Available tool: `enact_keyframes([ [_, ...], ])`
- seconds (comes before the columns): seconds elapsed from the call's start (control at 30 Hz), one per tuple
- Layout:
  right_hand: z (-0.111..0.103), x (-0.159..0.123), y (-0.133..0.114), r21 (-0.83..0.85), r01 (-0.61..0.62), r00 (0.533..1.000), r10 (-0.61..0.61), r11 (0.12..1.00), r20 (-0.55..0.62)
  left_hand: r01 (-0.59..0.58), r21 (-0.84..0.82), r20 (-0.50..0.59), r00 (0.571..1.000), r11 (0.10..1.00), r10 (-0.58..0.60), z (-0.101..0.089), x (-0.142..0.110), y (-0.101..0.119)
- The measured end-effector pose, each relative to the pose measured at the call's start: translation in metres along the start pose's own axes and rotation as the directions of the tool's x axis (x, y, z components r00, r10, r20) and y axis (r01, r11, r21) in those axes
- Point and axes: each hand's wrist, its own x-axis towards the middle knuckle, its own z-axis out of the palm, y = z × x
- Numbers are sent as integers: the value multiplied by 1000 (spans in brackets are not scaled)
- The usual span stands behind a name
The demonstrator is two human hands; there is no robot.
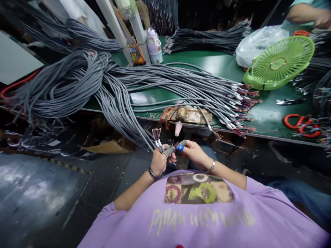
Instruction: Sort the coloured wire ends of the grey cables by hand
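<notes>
My left hand (160, 161) is closed round the ends of several grey cables (139, 132), which run down to it from the bench. Above that fist, white-banded cable ends with coloured wires (156, 135) stick up. Close beside it, my right hand (194, 151) has thumb and forefinger pinched at thin coloured wires (176, 143) between the two hands. Grey wrapping covers some fingertips, and blue tape (180, 147) is on a right-hand finger. Just beyond my hands, a pale pink cone-shaped piece (178, 128) projects from a tape-wrapped block (190, 115) at the bench edge.
Grey cable bundles (181, 77) cover much of the green bench (214, 65); a large coil (64, 84) lies left. At right are a green fan (279, 63), red-handled scissors (301, 125) and small cutters (289, 102). A bottle (154, 46) stands behind. Another person's arm (306, 13) shows top right.
</notes>
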Motion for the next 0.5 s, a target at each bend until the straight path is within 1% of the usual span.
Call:
enact_keyframes([
  [0.1,-1,-4,3,3,0,999,0,1000,36,-14,-25,-26,1000,1000,13,1,1,1],
  [0.23,-6,-8,7,-22,-44,993,46,999,112,-5,-45,-16,1000,999,4,2,3,3],
  [0.3,-9,-7,7,-15,-58,995,59,998,81,10,-54,-5,1000,998,-10,1,4,5],
  [0.4,-10,-2,2,14,-57,998,57,998,-3,9,-46,6,1000,999,-8,1,4,6],
  [0.5,-6,3,-3,11,-50,998,50,999,-28,-12,-13,21,1000,1000,12,3,4,5],
])
